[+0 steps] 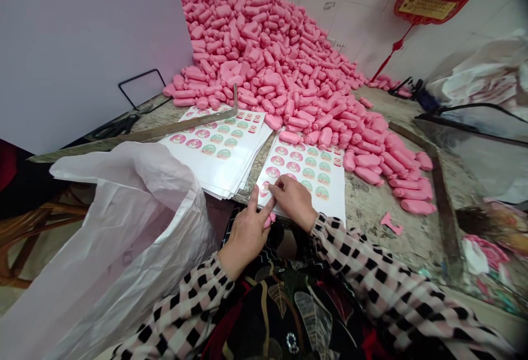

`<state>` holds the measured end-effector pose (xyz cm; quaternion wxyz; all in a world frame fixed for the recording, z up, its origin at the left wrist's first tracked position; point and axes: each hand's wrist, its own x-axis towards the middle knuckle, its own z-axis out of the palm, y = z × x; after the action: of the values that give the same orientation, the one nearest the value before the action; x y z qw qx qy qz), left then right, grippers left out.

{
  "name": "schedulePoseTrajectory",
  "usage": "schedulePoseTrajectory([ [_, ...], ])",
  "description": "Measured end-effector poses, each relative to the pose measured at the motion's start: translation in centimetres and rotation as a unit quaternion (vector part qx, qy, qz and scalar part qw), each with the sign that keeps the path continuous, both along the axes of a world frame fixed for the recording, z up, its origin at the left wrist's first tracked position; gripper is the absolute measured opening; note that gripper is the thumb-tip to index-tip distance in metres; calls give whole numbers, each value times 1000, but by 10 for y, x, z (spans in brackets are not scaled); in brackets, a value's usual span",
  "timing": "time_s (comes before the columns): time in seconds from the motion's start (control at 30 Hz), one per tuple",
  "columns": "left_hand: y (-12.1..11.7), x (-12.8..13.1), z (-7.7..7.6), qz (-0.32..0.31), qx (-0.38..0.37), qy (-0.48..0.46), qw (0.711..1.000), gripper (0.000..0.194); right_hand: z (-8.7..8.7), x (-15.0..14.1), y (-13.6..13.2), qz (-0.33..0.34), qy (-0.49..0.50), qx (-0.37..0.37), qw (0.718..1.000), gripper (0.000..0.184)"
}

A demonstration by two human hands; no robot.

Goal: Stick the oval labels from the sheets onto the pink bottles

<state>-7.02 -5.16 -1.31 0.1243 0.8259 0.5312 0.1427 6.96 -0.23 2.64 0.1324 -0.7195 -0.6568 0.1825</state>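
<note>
Sticker sheet [317, 172] lies partly under the right hand [295, 200], bunched at its near-left corner; its grip I cannot tell. By that corner, the left hand [246, 233] curls round a mostly hidden pink piece [269, 219]. Bottles [268, 46] hide the sheet's far edge; scuffed table [363, 206] around, tiled wall [350, 13] beyond.

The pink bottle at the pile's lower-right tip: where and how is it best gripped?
Probably mid-body on the pink bottle, coming from above and the near side: it lies on its side with its near flank exposed, while neighbouring bottles crowd its far side.
</note>
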Motion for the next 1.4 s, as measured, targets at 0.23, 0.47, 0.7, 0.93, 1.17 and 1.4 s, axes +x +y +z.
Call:
schedulePoseTrajectory([
  [0.23, 0, 0, 2, 2, 6, 18, 1000, 52, 18, -4, 10, 43, -74, 29, 996, 20],
  [0.47, 0, 0, 3, 1, 4, 17, 1000, 54, 33, -4, 7, 36, -54, 68, 996, 22],
  [0.7, -3, -7, 7, -11, -49, -58, 997, 54, 22, 25, 1, -12, 88, 62, 994, 30],
  [0.93, -11, -15, 32, 114, -233, -490, 832, 49, 20, 43, -26, -18, 349, 82, 933, 31],
  [1.17, 6, 6, 51, 100, -523, -718, 449, 46, 35, 28, -52, 47, 376, 65, 923, 26],
  [1.4, 6, 18, 50, 81, -545, -703, 449, 56, 33, 30, -58, 71, 361, 75, 927, 21],
])
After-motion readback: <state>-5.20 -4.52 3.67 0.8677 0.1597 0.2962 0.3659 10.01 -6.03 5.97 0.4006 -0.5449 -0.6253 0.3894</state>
